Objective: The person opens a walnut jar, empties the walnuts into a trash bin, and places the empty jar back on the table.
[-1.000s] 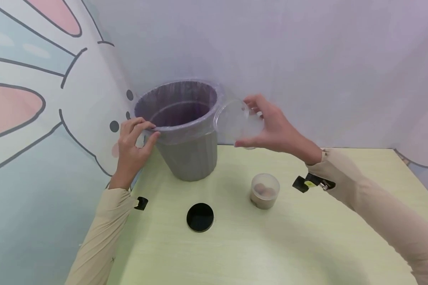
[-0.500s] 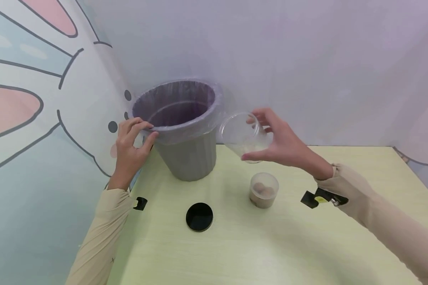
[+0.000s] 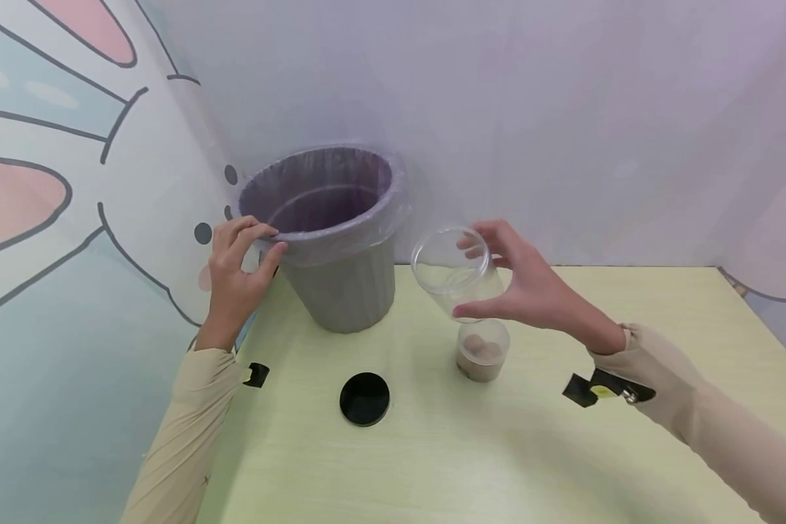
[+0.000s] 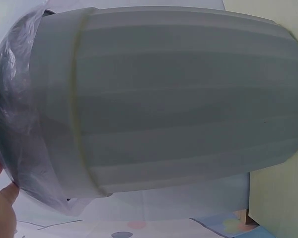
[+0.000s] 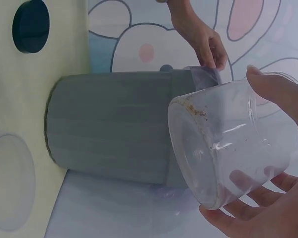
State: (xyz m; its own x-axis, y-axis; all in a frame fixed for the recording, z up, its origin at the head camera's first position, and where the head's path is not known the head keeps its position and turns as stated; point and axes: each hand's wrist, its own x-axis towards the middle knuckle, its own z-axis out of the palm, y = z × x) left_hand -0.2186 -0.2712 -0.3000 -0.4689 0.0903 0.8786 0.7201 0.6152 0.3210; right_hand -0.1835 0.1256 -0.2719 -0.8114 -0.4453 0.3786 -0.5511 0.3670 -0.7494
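Note:
My right hand (image 3: 530, 287) grips a clear plastic jar (image 3: 455, 276) by its side, thumb on one side and fingers on the other. The jar is tilted, right of the bin and above the table. Brown specks cling near one end of this jar (image 5: 228, 134) in the right wrist view. With thumb and fingers, my left hand (image 3: 236, 276) pinches the near-left rim of a grey trash bin (image 3: 343, 291) lined with a translucent bag (image 4: 20, 114). Below the held jar stands a small translucent tub (image 3: 482, 356) with brownish round contents, its top edge partly overlapped by the jar.
A round black lid (image 3: 364, 399) lies on the pale wooden table (image 3: 445, 466) in front of the bin. Behind rises a plain light wall (image 3: 563, 131). On the left, a wall with cartoon rabbit drawings (image 3: 157, 167) stands close to the bin and left arm.
My right hand has moved down and slightly right with the jar, away from the bin's rim, and the jar's mouth has turned more upward. My left hand stays on the rim.

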